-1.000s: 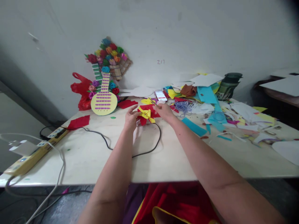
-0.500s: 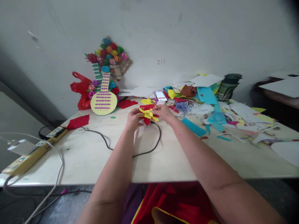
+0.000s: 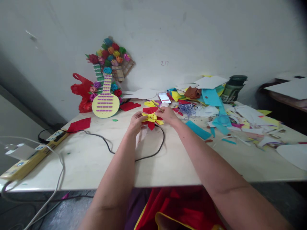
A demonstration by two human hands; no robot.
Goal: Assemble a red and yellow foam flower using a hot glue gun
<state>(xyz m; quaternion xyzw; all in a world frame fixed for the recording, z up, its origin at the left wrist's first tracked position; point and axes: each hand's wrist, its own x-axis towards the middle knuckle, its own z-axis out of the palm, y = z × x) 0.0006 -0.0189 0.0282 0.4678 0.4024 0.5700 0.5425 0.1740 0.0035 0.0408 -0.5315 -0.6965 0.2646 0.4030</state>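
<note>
Over the middle of the table, my left hand (image 3: 136,120) pinches the left side of a yellow crepe-paper flower (image 3: 152,117). My right hand (image 3: 167,115) is closed at the flower's right side, its fingertips touching the yellow petals. A thin brownish stick (image 3: 155,104) sticks out from between the right fingers, pointing up and left; its exact kind is unclear. Red paper (image 3: 151,126) shows below and behind the yellow petals. A black cable (image 3: 164,140) runs up to the flower's lower edge, where its end is hidden.
On the left stand a guitar-shaped craft (image 3: 105,106), a red plastic bag (image 3: 84,92) and a yellow power strip (image 3: 31,163). A phone (image 3: 164,98) lies behind my hands. Paper scraps (image 3: 249,118), a blue strip (image 3: 198,129) and a green bottle (image 3: 233,89) are on the right.
The view has shifted very slightly. Both hands stay at the flower, with the right fingers a little closer over its right petals.
</note>
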